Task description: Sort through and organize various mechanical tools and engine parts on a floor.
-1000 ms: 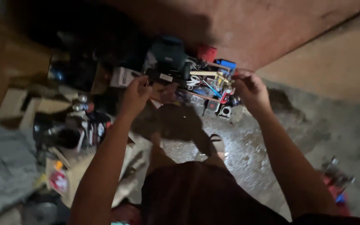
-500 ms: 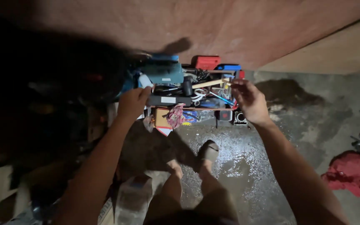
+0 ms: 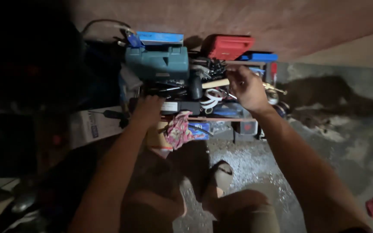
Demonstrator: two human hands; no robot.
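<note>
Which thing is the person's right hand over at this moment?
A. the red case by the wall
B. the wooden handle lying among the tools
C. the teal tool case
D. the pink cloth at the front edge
B: the right hand sits over the end of the pale wooden handle in the tool pile, clear of the red case, the pink cloth and the teal tool case.

Both bare forearms reach forward and away from the body, roughly parallel, the elbows low at the bottom of the view. The left hand (image 3: 148,110) lies palm down with its back to the camera, fingers curled forward and hidden from sight. The right hand (image 3: 246,88) is held a little farther out, wrist slightly bent, its fingers bunched together and pointing left. The two hands are well apart.
</note>
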